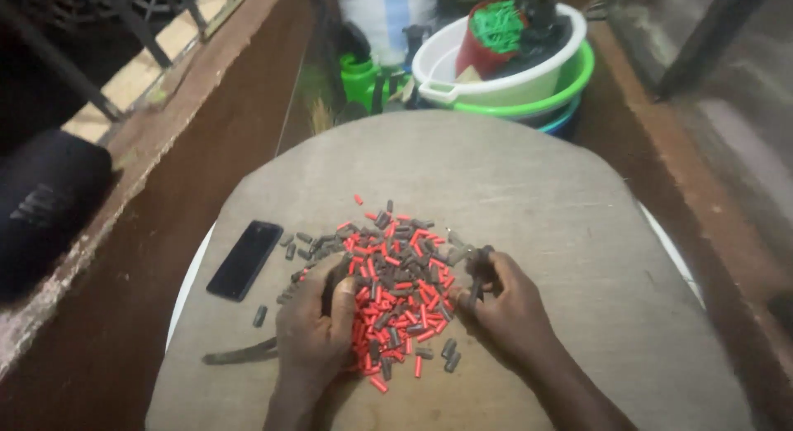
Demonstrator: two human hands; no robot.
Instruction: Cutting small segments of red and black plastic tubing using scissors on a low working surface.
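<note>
Pile of red and dark grey short tubes lies mid-surface, spread between both hands. Left hand curls loosely into the pile's near-left edge; whether it holds anything, cannot tell. Right hand pinches dark tubes at the right edge. Phone lies left, apart.

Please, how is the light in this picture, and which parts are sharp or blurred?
In the head view, the light is dim and warm; the board and the pile of red and grey pieces are lit best. The left hand and right hand look slightly soft. The dark phone shows no glare. The corners fall into shadow, and the stacked basins are somewhat blurred.
</note>
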